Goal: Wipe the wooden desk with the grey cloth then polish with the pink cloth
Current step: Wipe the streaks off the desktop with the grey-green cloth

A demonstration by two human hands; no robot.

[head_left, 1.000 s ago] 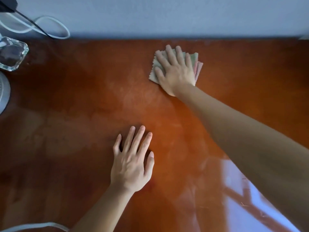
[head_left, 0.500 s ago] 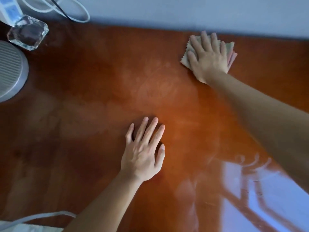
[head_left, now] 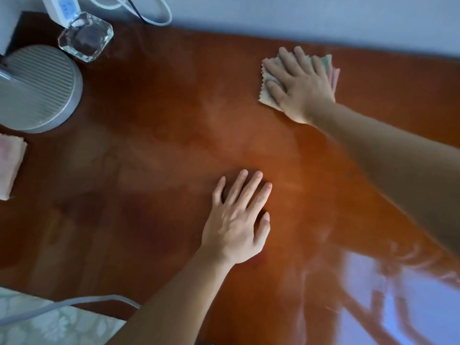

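A glossy reddish wooden desk [head_left: 154, 150] fills the view. My right hand [head_left: 300, 85] lies flat with straight fingers on a folded greyish cloth [head_left: 265, 95] near the far edge, right of centre, pressing it to the wood. The cloth has a zigzag edge, and a pink layer [head_left: 334, 75] shows on its right side. My left hand [head_left: 239, 220] rests palm down on the bare desk in the middle, fingers spread, holding nothing. A folded pink cloth [head_left: 10, 165] lies at the left edge, partly cut off.
A round ribbed grey object [head_left: 39, 88] stands at the far left. Behind it sit a clear glass block [head_left: 86, 37], a white device [head_left: 58, 7] and white cables [head_left: 159, 13] against the wall. A grey cable [head_left: 74, 303] crosses patterned fabric [head_left: 49, 324] at the near left.
My right hand has slid the cloth rightward along the far edge. The view swung left, bringing in the grey object and the pink cloth. My left hand stays flat on the desk.
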